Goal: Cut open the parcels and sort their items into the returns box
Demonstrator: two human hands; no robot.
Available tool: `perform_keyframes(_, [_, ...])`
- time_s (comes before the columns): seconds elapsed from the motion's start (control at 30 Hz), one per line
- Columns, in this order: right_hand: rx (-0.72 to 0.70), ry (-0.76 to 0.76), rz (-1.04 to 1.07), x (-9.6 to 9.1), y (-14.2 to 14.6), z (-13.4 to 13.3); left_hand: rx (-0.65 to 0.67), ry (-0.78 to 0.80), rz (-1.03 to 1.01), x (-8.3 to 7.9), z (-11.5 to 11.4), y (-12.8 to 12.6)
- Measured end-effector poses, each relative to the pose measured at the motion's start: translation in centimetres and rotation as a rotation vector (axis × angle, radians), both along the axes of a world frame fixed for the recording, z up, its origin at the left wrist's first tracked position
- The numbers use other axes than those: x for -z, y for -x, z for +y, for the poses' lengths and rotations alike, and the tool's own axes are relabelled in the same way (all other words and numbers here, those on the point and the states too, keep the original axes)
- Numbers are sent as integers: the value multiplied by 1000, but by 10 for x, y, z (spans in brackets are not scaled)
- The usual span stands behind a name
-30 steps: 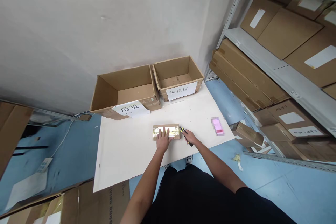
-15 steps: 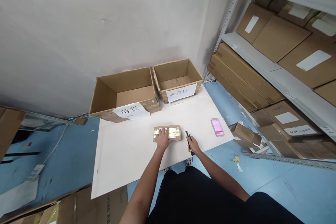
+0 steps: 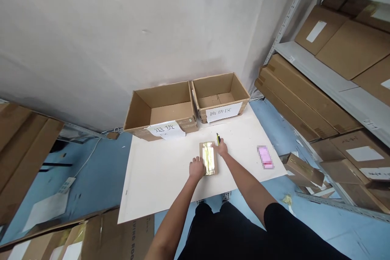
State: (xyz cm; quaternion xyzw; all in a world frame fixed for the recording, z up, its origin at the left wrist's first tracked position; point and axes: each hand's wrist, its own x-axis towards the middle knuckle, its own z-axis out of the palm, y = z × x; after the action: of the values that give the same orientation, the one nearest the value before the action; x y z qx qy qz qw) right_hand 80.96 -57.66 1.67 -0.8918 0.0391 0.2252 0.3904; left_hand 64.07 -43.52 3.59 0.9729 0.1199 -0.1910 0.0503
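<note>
A small cardboard box (image 3: 209, 158), with shiny tape and a pale label on its top, lies on the white table (image 3: 158, 178), its long side pointing away from me. My left hand (image 3: 197, 167) grips the near left edge of this box, fingers curled against it. In my right hand (image 3: 222, 147) is a black and yellow utility knife (image 3: 218, 139), its tip pointing away from me. That hand is at the box's far right corner and appears to touch it. Whether the blade is out is too small to see.
Two open cartons with handwritten paper signs, a larger carton (image 3: 164, 109) and a smaller carton (image 3: 221, 95), stand along the table's back. A blurred pink item (image 3: 265, 157) lies at the right. A metal shelf (image 3: 329, 73) with boxes rises on the right.
The small box has turned from crosswise to lengthwise. My left hand has gone from its top to its left edge. My right hand, with the knife, has come to its far right corner.
</note>
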Motion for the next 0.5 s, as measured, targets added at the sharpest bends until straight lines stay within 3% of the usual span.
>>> perform_keyframes(0.1, [64,-72,11,8,14,-27,246,0,-33,3,3,-19])
perform_keyframes(0.2, [30,-125,125,31,61,-52,524,109,11,9,15,-40])
perform_keyframes(0.27, [-2,-141,180,47,88,-59,597,163,70,13,25,-47])
perform_keyframes(0.37, [25,-94,141,52,86,-52,478,138,126,18,26,-46])
perform_keyframes(0.5, [20,-15,-8,26,23,-37,141,-3,72,31,-15,-31])
